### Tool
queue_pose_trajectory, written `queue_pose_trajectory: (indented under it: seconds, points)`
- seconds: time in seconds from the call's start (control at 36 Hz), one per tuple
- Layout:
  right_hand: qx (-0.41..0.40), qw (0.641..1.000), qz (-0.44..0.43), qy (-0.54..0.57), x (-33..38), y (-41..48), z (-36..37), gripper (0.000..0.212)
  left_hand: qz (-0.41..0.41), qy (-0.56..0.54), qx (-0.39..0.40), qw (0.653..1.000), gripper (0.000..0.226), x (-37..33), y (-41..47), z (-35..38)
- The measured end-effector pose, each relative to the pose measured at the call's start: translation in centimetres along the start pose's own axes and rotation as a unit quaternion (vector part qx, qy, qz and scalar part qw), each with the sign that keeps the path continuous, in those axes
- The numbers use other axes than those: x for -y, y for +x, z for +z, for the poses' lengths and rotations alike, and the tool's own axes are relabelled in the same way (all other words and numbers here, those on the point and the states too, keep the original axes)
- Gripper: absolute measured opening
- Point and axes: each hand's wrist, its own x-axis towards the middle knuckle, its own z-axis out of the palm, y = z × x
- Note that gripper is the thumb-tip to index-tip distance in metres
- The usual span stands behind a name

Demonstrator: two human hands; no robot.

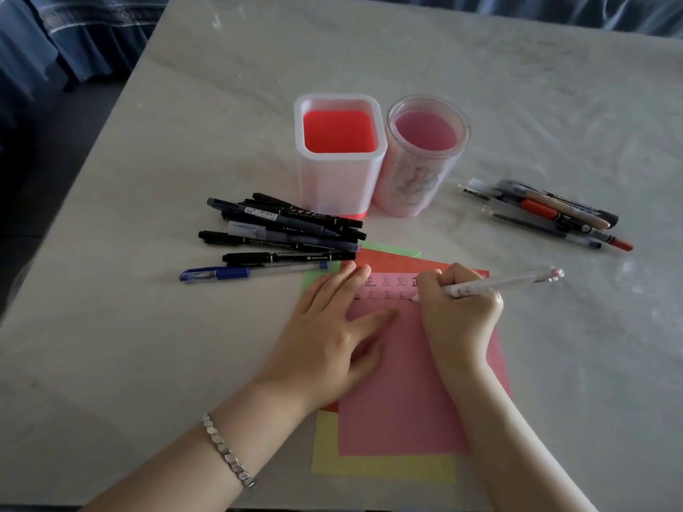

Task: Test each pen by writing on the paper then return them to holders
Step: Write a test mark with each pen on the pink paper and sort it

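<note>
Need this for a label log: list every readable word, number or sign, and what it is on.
"正": handwritten repeatedly in two rows on the pink paper sheet.
Print on the pile of dark marker pens: too blurred to read.
Print on the white plastic pen held by the right hand: too small to read.

1. A pale grey table [369, 49] with faint marble-like veins fills most of the view.
2. Soft light gives its right part a dull sheen.
3. Blue pleated cloth [74, 35] with a pale checked band hangs behind the far edge.
4. Dark grey floor [48, 149] shows at left.
</note>
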Motion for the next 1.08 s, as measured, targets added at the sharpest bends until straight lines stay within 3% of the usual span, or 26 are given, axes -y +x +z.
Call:
queue_pose_trajectory:
  seconds: [0.14, 0.28, 0.36, 0.42, 0.56, 0.61, 0.69, 0.83, 1.0, 1.08]
  points:
    - [-0.014, 0.992, 0.054, 0.11, 0.0, 0.3, -0.8, 0.038, 0.002, 0.003, 0.002, 1.0, 0.033, 0.1, -0.1, 0.1]
    - [0.055, 0.98, 0.102, 0.16, 0.7, 1.5, -3.2, 0.021, 0.003, 0.013, 0.017, 1.0, 0.034, 0.1, 0.0, 0.1]
    - [0.116, 0.96, 0.137, 0.216, 1.0, 2.3, -5.4, 0.042, 0.009, 0.017, 0.02, 1.0, 0.037, 0.2, 0.0, 0.1]
    - [0.147, 0.959, 0.144, 0.196, 1.3, 2.8, -6.7, 0.048, 0.011, 0.014, 0.017, 1.0, 0.037, 0.2, 0.0, 0.0]
    - [0.128, 0.981, 0.064, 0.128, 2.6, 3.3, -9.2, 0.036, 0.006, 0.002, 0.001, 1.0, 0.035, 0.2, 0.1, 0.1]
    - [0.124, 0.981, 0.082, 0.128, 3.0, 3.4, -9.7, 0.031, 0.002, -0.002, 0.0, 1.0, 0.036, 0.2, 0.2, 0.0]
    - [0.16, 0.948, 0.171, 0.215, 3.6, 3.3, -9.9, 0.022, 0.0, 0.002, 0.003, 1.0, 0.036, 0.2, 0.2, 0.0]
    - [0.213, 0.879, 0.271, 0.329, 4.4, 2.5, -9.4, 0.028, 0.001, 0.003, 0.002, 1.0, 0.036, 0.2, 0.3, -0.1]
    - [0.229, 0.856, 0.253, 0.388, 4.7, 1.5, -8.4, 0.01, -0.002, -0.006, -0.001, 1.0, 0.036, 0.3, 0.3, 0.0]
    - [0.258, 0.841, 0.251, 0.404, 5.0, 1.2, -8.4, 0.024, -0.003, -0.005, -0.004, 1.0, 0.036, 0.3, 0.2, 0.1]
